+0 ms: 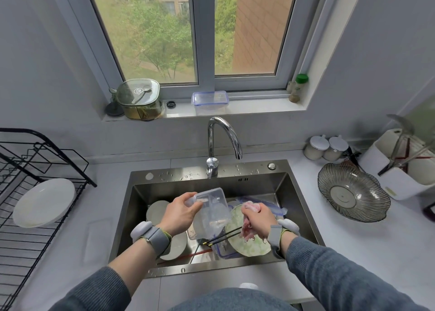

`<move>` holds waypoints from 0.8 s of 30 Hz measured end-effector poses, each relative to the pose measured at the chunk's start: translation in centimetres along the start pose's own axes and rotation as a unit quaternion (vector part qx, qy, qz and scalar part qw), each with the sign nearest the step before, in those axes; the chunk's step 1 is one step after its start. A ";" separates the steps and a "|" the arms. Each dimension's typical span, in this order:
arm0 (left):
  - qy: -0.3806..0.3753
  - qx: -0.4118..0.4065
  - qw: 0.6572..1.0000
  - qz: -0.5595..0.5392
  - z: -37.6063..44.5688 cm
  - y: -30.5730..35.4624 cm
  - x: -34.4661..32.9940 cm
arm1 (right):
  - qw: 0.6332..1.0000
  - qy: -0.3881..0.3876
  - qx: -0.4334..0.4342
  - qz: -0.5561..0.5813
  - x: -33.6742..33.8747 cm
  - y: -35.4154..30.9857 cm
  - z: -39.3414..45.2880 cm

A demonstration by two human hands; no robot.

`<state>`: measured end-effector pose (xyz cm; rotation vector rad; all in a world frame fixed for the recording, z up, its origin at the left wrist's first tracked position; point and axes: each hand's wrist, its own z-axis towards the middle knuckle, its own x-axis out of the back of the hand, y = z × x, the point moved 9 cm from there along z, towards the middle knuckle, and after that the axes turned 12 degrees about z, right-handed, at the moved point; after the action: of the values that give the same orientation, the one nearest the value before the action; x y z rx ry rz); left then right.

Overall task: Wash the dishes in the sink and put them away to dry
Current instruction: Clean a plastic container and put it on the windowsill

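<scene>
My left hand [180, 213] grips a clear plastic food container [213, 210] by its rim and holds it tilted over the steel sink [280, 193]. Just to its right, my right hand [257, 219] is closed on a pink dishcloth [247, 232], apart from the container. Below them in the sink lie round plates [249, 247], grey bowls [156, 210], dark chopsticks [223, 236] and a blue-rimmed container lid [279, 209]. One white plate [43, 202] leans in the black wire drying rack [16, 230] on the left counter.
The chrome faucet [223, 136] arches over the back of the sink; no water runs. A ribbed glass bowl [353, 194], two white-lidded jars [326, 147] and a white utensil holder [400, 167] stand on the right counter. Containers sit on the windowsill [259, 105].
</scene>
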<state>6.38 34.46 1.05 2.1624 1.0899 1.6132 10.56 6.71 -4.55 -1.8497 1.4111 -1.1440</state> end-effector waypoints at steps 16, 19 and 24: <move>0.045 -0.056 0.995 0.076 -0.5 3.7 2.4 | 0.997 0.002 -0.004 0.071 -0.7 -1.6 0.2; 0.058 -0.070 0.992 0.088 -1.1 4.6 2.9 | 0.997 0.004 -0.006 0.076 -0.8 -1.3 0.4; 0.089 -0.101 0.984 0.119 -2.2 6.5 3.8 | 0.998 0.004 -0.008 0.064 -0.8 -1.3 0.6</move>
<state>7.58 32.00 8.36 2.1105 0.6944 1.9591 11.70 7.78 -4.01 -1.7408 1.5235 -1.0797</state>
